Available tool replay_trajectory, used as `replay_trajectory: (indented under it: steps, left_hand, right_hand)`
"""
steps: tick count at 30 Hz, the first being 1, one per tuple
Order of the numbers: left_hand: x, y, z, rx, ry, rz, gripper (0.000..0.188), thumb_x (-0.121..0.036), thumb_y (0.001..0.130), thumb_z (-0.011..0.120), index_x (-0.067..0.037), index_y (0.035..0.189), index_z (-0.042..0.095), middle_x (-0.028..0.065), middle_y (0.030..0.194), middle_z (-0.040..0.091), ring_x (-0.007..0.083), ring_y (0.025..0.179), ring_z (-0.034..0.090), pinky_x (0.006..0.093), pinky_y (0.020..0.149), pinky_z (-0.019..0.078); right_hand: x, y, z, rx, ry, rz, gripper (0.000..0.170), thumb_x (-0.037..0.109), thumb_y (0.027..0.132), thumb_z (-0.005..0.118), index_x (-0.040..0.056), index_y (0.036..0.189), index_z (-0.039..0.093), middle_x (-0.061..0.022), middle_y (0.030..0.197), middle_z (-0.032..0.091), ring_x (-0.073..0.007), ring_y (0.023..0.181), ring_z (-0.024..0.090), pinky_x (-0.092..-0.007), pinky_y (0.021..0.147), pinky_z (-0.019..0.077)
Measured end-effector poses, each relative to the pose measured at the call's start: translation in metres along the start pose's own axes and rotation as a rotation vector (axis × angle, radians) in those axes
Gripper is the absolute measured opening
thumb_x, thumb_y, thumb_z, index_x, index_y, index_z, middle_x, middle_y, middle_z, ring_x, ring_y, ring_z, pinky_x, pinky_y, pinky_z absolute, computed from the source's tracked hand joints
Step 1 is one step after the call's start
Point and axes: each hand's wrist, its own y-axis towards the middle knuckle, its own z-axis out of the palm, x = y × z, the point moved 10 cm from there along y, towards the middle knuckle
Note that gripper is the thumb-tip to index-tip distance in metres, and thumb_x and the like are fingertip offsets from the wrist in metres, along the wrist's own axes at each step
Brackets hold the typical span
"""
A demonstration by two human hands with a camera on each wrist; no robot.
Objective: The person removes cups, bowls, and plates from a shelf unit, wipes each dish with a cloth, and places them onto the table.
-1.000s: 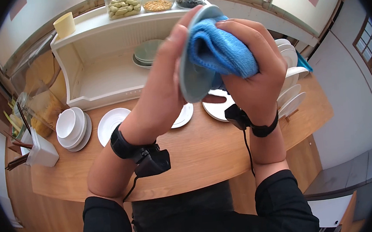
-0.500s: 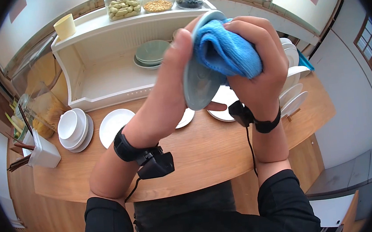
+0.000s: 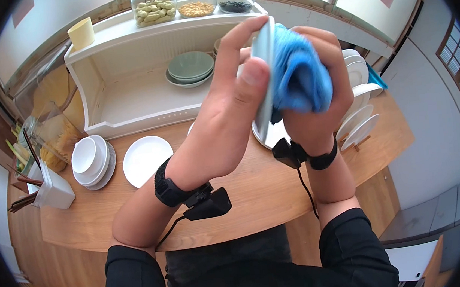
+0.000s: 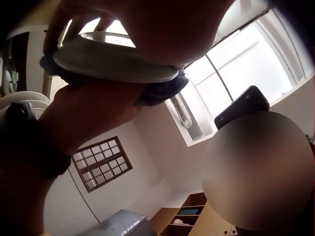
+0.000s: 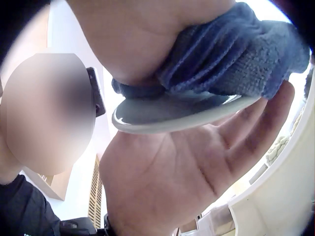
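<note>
A pale grey-green plate stands almost edge-on above the table in the head view. My left hand holds it by the rim from the left, with the thumb on the near side and the fingers reaching over the top. On the plate's other face is a bunched blue cloth, gripped by my right hand. The right wrist view has the cloth pressed onto the plate, and the left palm beneath it. From the left wrist, the plate hides most of the cloth.
Behind stands a cream shelf with green dishes inside and glass jars on top. White plates, stacked bowls and a chopstick holder stand on the table. Plates fill a rack at right.
The plate has turned from showing its face to nearly edge-on and shifted slightly right. My left hand has moved right with it, and the right hand's cloth has turned against it.
</note>
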Motion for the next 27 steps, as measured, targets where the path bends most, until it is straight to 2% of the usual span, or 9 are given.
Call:
replay_trajectory:
  steps: [2, 4, 6, 11, 14, 17, 22, 24, 27]
  left_hand:
    - [-0.003, 0.001, -0.007, -0.021, -0.071, 0.025, 0.078, -0.067, 0.115, 0.028, -0.009, 0.168, 0.031, 0.0114, 0.142, 0.054, 0.0180, 0.130, 0.052, 0.0328, 0.112, 0.0410]
    - [-0.003, 0.003, -0.008, -0.053, -0.179, -0.019, 0.080, -0.068, 0.115, 0.026, -0.008, 0.168, 0.031, 0.0105, 0.142, 0.054, 0.0179, 0.133, 0.052, 0.0330, 0.115, 0.0415]
    - [0.015, -0.004, -0.008, 0.009, -0.421, -0.277, 0.080, -0.068, 0.115, 0.026, -0.008, 0.168, 0.032, 0.0097, 0.138, 0.056, 0.0172, 0.129, 0.055, 0.0319, 0.112, 0.0447]
    - [0.022, -0.002, -0.003, -0.010, -0.471, -0.269, 0.076, -0.066, 0.115, 0.027, -0.009, 0.164, 0.040, 0.0083, 0.130, 0.060, 0.0164, 0.120, 0.060, 0.0315, 0.106, 0.0506]
    - [0.030, -0.006, 0.005, 0.039, -0.675, -0.341, 0.072, -0.065, 0.115, 0.033, -0.009, 0.158, 0.047, 0.0074, 0.131, 0.063, 0.0154, 0.120, 0.063, 0.0317, 0.105, 0.0521]
    - [0.032, -0.009, 0.000, -0.054, -0.672, -0.349, 0.081, -0.071, 0.110, 0.035, -0.004, 0.146, 0.061, 0.0182, 0.138, 0.070, 0.0247, 0.125, 0.070, 0.0406, 0.111, 0.0554]
    - [0.028, -0.005, 0.001, 0.028, -0.536, -0.296, 0.077, -0.068, 0.112, 0.038, -0.006, 0.157, 0.048, 0.0078, 0.134, 0.065, 0.0146, 0.119, 0.065, 0.0313, 0.104, 0.0526]
    - [0.024, -0.001, 0.009, 0.145, -0.996, -0.320, 0.082, -0.073, 0.110, 0.035, -0.004, 0.145, 0.061, 0.0156, 0.136, 0.071, 0.0243, 0.124, 0.070, 0.0395, 0.109, 0.0561]
    - [0.031, -0.004, 0.004, 0.039, -0.775, -0.480, 0.080, -0.072, 0.110, 0.034, -0.004, 0.140, 0.065, 0.0132, 0.129, 0.073, 0.0217, 0.118, 0.071, 0.0371, 0.102, 0.0591]
  right_hand:
    - [0.020, 0.003, 0.007, 0.103, 0.019, -0.171, 0.038, 0.015, 0.090, 0.087, 0.0007, 0.119, 0.067, -0.0179, 0.119, 0.072, -0.0269, 0.106, 0.070, -0.0358, 0.093, 0.0566]
    - [0.027, 0.007, 0.009, 0.122, 0.125, -0.193, 0.043, 0.013, 0.070, 0.094, 0.0073, 0.110, 0.079, -0.0117, 0.112, 0.073, -0.0267, 0.091, 0.074, -0.0354, 0.078, 0.0599]
    - [0.034, 0.007, 0.017, 0.251, 0.176, -0.261, 0.040, 0.016, 0.070, 0.093, 0.0108, 0.107, 0.080, -0.0093, 0.111, 0.073, -0.0265, 0.087, 0.074, -0.0361, 0.074, 0.0604]
    - [0.034, 0.002, 0.013, 0.147, -0.018, -0.346, 0.042, 0.019, 0.067, 0.089, 0.0157, 0.107, 0.078, -0.0076, 0.112, 0.073, -0.0262, 0.081, 0.074, -0.0352, 0.070, 0.0604]
    - [0.037, -0.011, 0.016, 0.208, -0.090, -0.428, 0.048, 0.022, 0.074, 0.094, 0.0126, 0.118, 0.077, -0.0122, 0.121, 0.073, -0.0277, 0.104, 0.074, -0.0394, 0.087, 0.0607]
    - [0.023, 0.002, 0.005, 0.082, -0.176, -0.299, 0.046, 0.011, 0.074, 0.093, 0.0085, 0.118, 0.077, -0.0115, 0.117, 0.073, -0.0277, 0.100, 0.073, -0.0372, 0.085, 0.0602]
    - [0.019, 0.006, -0.002, 0.039, -0.186, -0.181, 0.045, 0.008, 0.071, 0.091, 0.0090, 0.114, 0.078, -0.0116, 0.116, 0.073, -0.0269, 0.100, 0.073, -0.0373, 0.084, 0.0599]
    - [0.038, 0.004, 0.014, 0.249, -0.123, -0.253, 0.047, 0.009, 0.067, 0.091, 0.0109, 0.112, 0.079, -0.0110, 0.118, 0.073, -0.0279, 0.100, 0.074, -0.0385, 0.082, 0.0604]
    - [0.060, 0.000, 0.027, 0.432, -0.022, -0.349, 0.042, 0.019, 0.063, 0.087, 0.0154, 0.104, 0.079, -0.0082, 0.113, 0.074, -0.0254, 0.084, 0.073, -0.0376, 0.071, 0.0600]
